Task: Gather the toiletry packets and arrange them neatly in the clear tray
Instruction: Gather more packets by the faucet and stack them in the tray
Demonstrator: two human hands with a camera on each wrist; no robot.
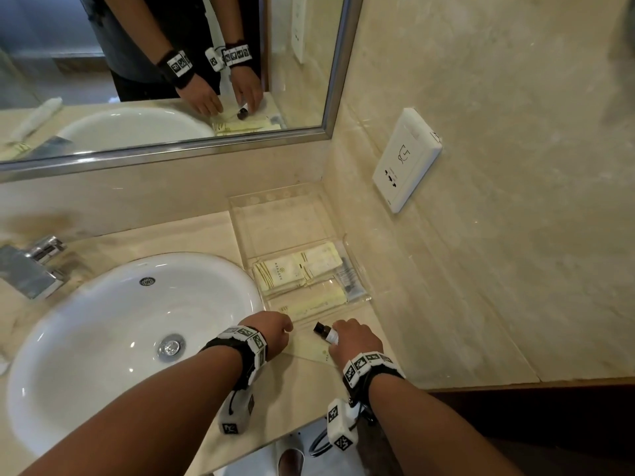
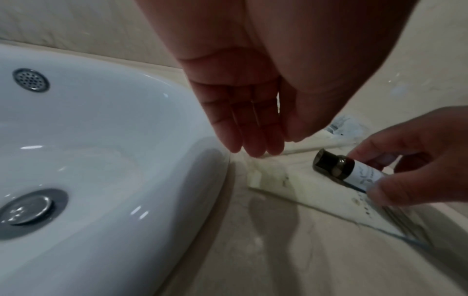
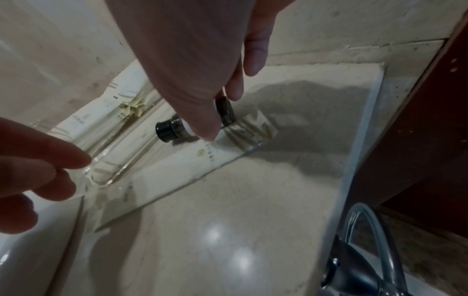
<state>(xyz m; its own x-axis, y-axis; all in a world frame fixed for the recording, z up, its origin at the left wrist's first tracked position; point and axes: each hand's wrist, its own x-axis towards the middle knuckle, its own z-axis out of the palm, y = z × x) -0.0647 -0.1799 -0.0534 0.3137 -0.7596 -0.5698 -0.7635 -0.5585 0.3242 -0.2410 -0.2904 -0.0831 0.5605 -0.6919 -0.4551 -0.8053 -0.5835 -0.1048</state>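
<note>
A clear tray (image 1: 275, 221) sits in the counter's back right corner. Several cream toiletry packets (image 1: 299, 269) lie in its front compartments; the rear compartment holds none. My right hand (image 1: 338, 333) pinches a small dark bottle (image 1: 324, 332) with a white label, lying tilted just in front of the tray. Under it a flat cream packet (image 1: 309, 350) lies on the counter. In the right wrist view thumb and fingers hold the bottle (image 3: 172, 128) over that packet (image 3: 202, 164). My left hand (image 2: 253, 148) hovers with straight fingers, holding nothing, at the tray's front left corner.
A white sink (image 1: 103, 355) fills the left side, its rim close to my left hand. A chrome faucet (image 1: 31, 266) stands at far left. A wall socket (image 1: 407, 159) is on the right wall, a mirror (image 1: 171, 63) behind. The counter's front edge (image 1: 309, 438) is near my wrists.
</note>
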